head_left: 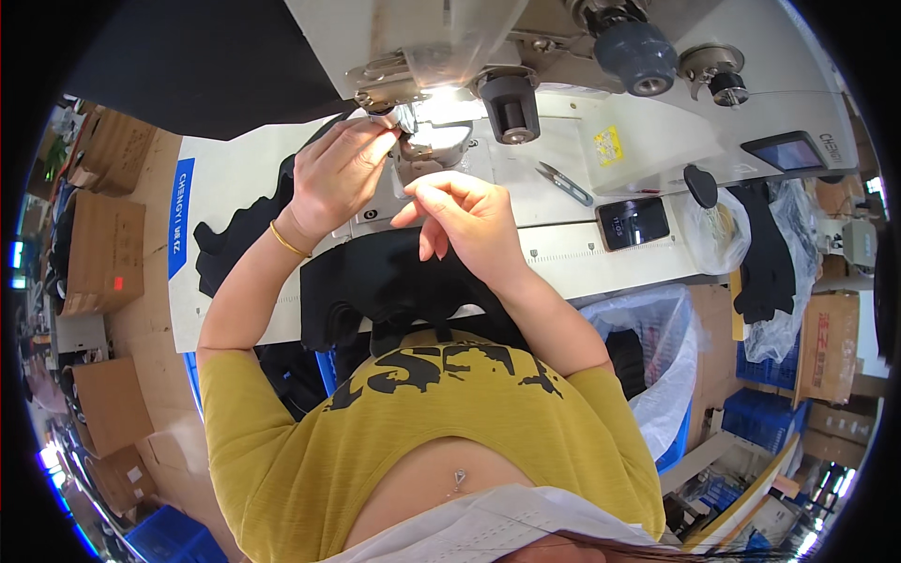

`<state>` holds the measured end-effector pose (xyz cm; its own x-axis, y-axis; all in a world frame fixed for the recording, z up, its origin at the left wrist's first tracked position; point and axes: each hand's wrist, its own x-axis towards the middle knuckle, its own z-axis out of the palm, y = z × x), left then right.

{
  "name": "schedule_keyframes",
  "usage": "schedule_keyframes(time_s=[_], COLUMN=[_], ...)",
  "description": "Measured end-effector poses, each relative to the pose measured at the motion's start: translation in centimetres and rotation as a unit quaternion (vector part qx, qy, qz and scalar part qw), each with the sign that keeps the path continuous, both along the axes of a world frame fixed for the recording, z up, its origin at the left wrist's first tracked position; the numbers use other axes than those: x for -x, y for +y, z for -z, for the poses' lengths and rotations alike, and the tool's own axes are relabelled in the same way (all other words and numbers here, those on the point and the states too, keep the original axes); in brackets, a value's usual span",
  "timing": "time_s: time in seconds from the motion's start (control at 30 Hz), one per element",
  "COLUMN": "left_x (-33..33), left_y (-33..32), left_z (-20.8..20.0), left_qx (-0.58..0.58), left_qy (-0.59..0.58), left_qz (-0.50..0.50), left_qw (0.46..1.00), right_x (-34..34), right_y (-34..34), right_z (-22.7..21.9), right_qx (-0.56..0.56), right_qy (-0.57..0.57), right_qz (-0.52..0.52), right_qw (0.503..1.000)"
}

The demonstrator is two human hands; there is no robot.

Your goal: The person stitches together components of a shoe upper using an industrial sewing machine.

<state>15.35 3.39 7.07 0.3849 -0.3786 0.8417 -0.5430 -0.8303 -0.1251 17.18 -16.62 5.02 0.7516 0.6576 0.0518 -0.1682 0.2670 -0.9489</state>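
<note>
Steel sewing-head fitting (386,94): far-right of our closer left hand (340,171); right hand (466,223) half-curled; we cannot tell either grasp.

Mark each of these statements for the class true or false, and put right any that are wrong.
1. The left hand is up near the needle area of the sewing machine. True.
2. The bracelet is blue. False: it is gold-coloured.
3. The snips lie left of the phone. True.
4. The right hand touches the phone. False: they are apart.
5. Black cloth lies by the near edge of the table. True.
</note>
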Motion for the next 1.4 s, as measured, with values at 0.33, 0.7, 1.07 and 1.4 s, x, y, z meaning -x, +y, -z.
schedule_keyframes(time_s=[0.33, 0.7, 1.07, 1.4], left_x=[-0.4, 6.6, 3.7, 0.8], left_y=[1.4, 0.6, -1.4, -0.7], left_z=[1.1, -2.8, -6.1, -4.6], left_qx=[-0.012, 0.312, 0.418, 0.461], left_qy=[-0.029, 0.345, 0.562, 0.527], left_qz=[-0.281, -0.096, 0.016, -0.004], left_qw=[0.959, 0.88, 0.714, 0.714], right_x=[0.9, 4.8, 2.0, -0.1], right_y=[-0.2, 2.3, 0.1, 1.4], right_z=[-0.4, 0.5, 1.3, 0.6], right_qx=[0.036, -0.004, 0.052, -0.018], right_qy=[-0.048, -0.738, -0.101, 0.014], right_qz=[0.011, 0.15, 0.041, 0.02], right_qw=[0.998, 0.657, 0.993, 1.0])
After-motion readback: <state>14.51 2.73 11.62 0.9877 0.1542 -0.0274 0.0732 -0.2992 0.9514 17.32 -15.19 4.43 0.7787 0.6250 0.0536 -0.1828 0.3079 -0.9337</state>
